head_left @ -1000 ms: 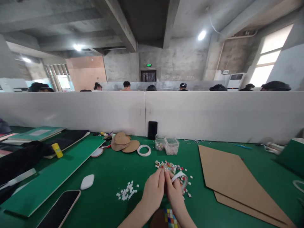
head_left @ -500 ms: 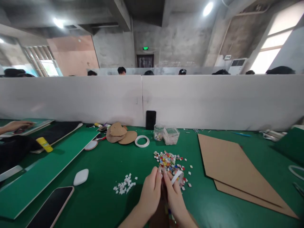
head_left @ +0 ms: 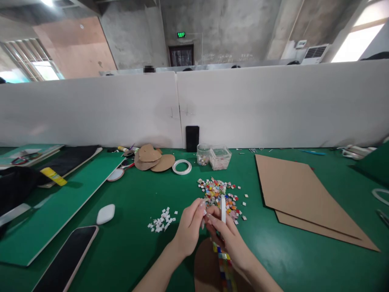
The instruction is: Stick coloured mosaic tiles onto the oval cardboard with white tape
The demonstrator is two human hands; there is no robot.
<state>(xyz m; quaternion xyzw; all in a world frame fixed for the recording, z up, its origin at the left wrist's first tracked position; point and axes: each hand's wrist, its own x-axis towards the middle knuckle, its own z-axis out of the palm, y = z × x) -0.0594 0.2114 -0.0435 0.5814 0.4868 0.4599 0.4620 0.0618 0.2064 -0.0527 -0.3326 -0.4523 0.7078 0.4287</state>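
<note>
My left hand (head_left: pixel 189 228) pinches a small white tile (head_left: pixel 204 212) between thumb and fingers. Beside it, almost touching, my right hand (head_left: pixel 226 235) has a white ring of tape (head_left: pixel 223 209) around its fingers; its fingertips are closed near the tile, and what they grip is too small to tell. Under my right hand lies a brown cardboard piece (head_left: pixel 207 263) with rows of coloured tiles (head_left: pixel 224 267) on it. A pile of mixed coloured tiles (head_left: pixel 214 188) is just beyond my hands, and small white pieces (head_left: pixel 162 220) are scattered to the left.
Clear containers (head_left: pixel 220 158), a white tape roll (head_left: pixel 182 167) and cardboard discs (head_left: pixel 163 163) stand or lie farther back. Large cardboard sheets (head_left: pixel 304 198) are at the right. A phone (head_left: pixel 65 259), a white case (head_left: pixel 106 214) and a green board (head_left: pixel 67 207) lie at the left.
The view has tilted down. My hands have shifted off the cardboard's upper part, showing more of it and its tile rows. The other person's hand at the far left is gone from view.
</note>
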